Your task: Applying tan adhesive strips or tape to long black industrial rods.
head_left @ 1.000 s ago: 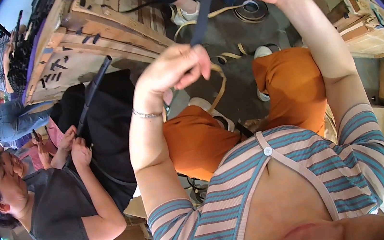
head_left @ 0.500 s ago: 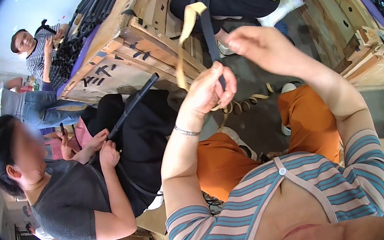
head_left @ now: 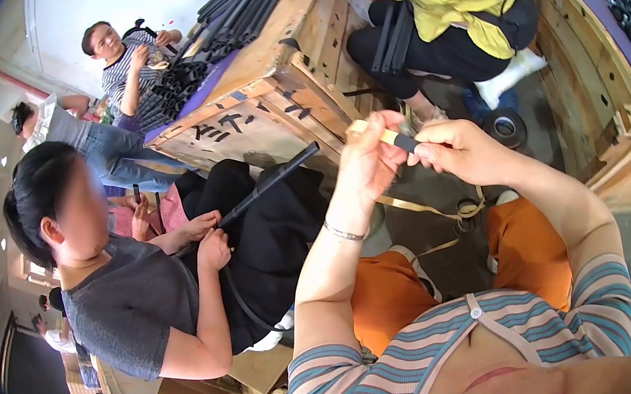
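Pinching a slim black rod (head_left: 406, 141) between them, the left hand (head_left: 369, 164) and right hand (head_left: 462, 150) sit close together, both clamped on it. It looks light and stiff; tan tape (head_left: 421, 211), soft and limp, trails below the hands.

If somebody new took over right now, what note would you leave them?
Left hand: grip closed on the tan end of the black strip, at chest height.
Right hand: pinching the same strip's dark part.
Tan tape trails down from the hands over the orange trousers.
Tape roll lies on the floor ahead; more black strips are piled on the wooden crate.
Done: one end looks wrapped. Left: how much of the strip remains cannot be told.
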A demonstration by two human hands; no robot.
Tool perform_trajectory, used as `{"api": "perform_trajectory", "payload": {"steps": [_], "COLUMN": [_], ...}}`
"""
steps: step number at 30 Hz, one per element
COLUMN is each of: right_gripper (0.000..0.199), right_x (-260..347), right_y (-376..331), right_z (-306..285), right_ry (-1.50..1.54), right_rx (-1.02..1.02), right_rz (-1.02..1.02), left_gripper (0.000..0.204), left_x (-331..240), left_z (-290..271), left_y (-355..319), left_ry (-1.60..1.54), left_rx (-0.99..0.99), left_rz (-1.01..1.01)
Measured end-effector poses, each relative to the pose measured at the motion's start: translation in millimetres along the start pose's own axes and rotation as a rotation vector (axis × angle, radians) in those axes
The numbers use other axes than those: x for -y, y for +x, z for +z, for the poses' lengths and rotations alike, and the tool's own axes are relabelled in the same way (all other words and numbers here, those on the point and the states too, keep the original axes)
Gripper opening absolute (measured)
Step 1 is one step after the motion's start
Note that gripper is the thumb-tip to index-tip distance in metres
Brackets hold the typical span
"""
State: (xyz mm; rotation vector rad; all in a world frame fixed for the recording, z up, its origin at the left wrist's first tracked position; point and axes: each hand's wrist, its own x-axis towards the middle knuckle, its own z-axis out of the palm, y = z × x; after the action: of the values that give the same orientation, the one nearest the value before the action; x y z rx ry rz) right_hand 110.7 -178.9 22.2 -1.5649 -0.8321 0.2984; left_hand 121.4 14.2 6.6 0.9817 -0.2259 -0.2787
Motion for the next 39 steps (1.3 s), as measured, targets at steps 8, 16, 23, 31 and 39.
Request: {"api": "perform_trajectory", "payload": {"steps": [8, 16, 23, 31, 39], "right_gripper": [0.014, 0.023, 0.021, 0.018, 0.017], "right_x": [-17.2, -34.5, -37.1, -58.3, -55.6], "right_y": [11.1, 18.3, 11.3, 17.4, 12.5], "right_z": [-15.6, -49.5, -51.8, -57.6, -61.8], "right_ry": [0.031, 0.310, 0.340, 0.362, 0.274], "right_rx": [-0.230, -0.096, 0.016, -0.056, -0.060], "right_rz": [-0.320, -0.064, 0.092, 0.150, 0.168], "left_gripper": [0.042, 0.035, 0.024, 0.024, 0.043], "left_x": [-0.2, -182.0, -274.5, -249.3, -243.1], "left_z": [1.3, -43.4, -134.2, -123.9, -87.4], "left_y": [34.4, 160.9, 231.5, 239.5, 259.2], "left_ry": [-0.078, 2.024, 2.464, 2.585, 2.326], "left_rx": [0.073, -0.493, -1.012, -1.206, -1.025], "left_rz": [-0.296, 0.485, 0.044, 0.101, 0.000]}}
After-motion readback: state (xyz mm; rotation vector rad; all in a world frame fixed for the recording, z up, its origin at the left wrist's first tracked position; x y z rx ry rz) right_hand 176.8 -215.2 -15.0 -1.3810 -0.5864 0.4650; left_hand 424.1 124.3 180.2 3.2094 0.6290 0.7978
